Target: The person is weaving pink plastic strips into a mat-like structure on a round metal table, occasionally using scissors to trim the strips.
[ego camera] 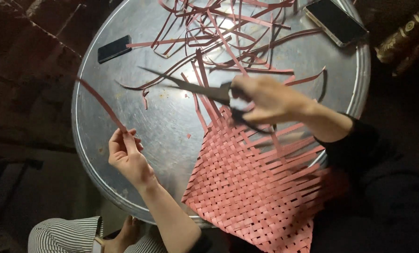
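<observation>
- Your left hand (127,157) is raised over the left part of the round metal worktop (172,122), its fingers (125,138) pinched together on the lower end of one red strip (101,104), which slants up and to the left from the pinch.
- Your right hand (265,99) holds a pair of dark scissors (204,90) by the handles, fingers closed through and around them; the blades point left across the worktop, blurred, so you cannot tell whether they are parted.
- The scissors hang just above the upper corner of the red woven mat (256,187), which lies on the near right part of the worktop and runs over its edge toward your lap.
- Loose strip ends stick out of the mat's upper edges.
- A tangle of loose red strips (218,33) lies on the far side.
- A dark phone (114,48) lies far left, a second phone (335,21) far right.
- A striped sleeve (64,234) shows at the bottom left.
</observation>
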